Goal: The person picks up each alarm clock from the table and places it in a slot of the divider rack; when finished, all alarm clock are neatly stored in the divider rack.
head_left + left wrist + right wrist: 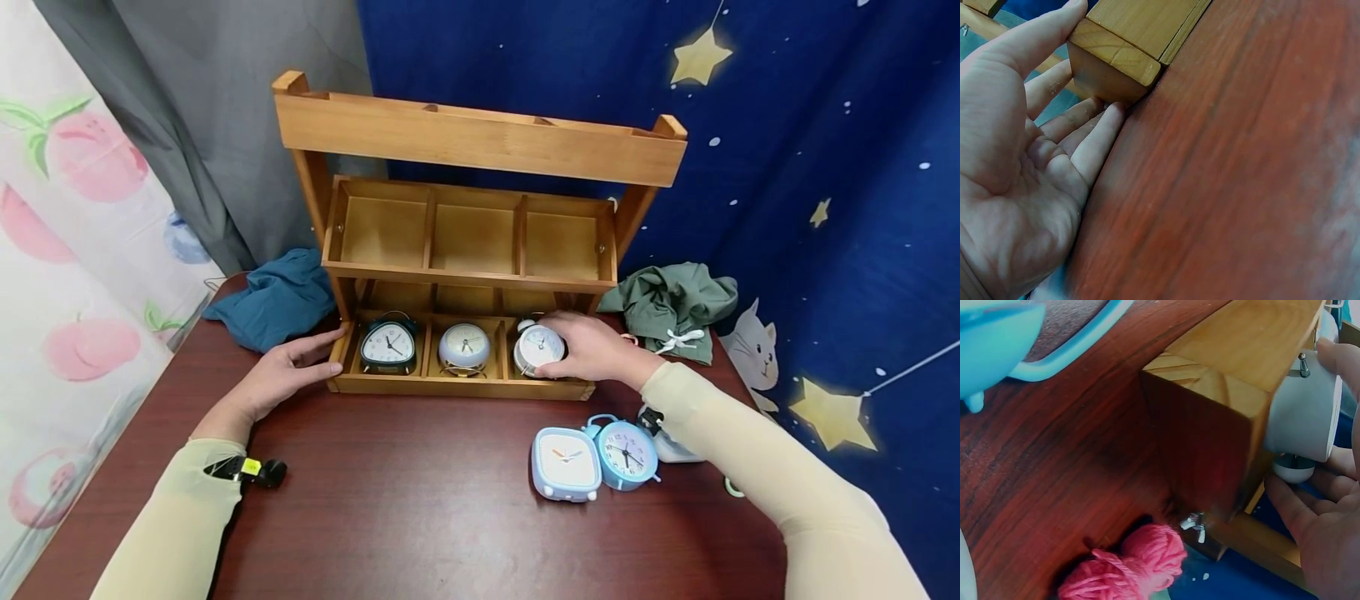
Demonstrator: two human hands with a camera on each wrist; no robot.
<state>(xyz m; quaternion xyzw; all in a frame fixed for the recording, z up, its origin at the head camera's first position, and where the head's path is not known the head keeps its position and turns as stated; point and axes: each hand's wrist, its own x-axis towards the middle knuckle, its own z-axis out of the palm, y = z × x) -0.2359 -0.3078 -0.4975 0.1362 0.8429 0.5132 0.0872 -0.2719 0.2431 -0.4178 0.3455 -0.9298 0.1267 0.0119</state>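
Note:
In the head view my right hand (596, 346) grips a white twin-bell alarm clock (538, 345) in the right compartment of the wooden rack's bottom tray (457, 387). The right wrist view shows the clock's white side (1304, 415), with thumb and fingers around it. At the tray's left end, my left hand (279, 379) rests with extended fingers along the side and its thumb at the front corner. A dark triangular clock (387, 343) sits in the left compartment. The middle one holds a round pale lavender clock (464, 346).
A square pale-blue clock (567, 465) and a round blue twin-bell clock (627, 454) stand on the table at right, with a whitish item (678, 452) partly behind my arm. Teal cloth (277, 296) and green cloth (671, 304) flank the rack. Pink yarn (1141, 565) lies nearby.

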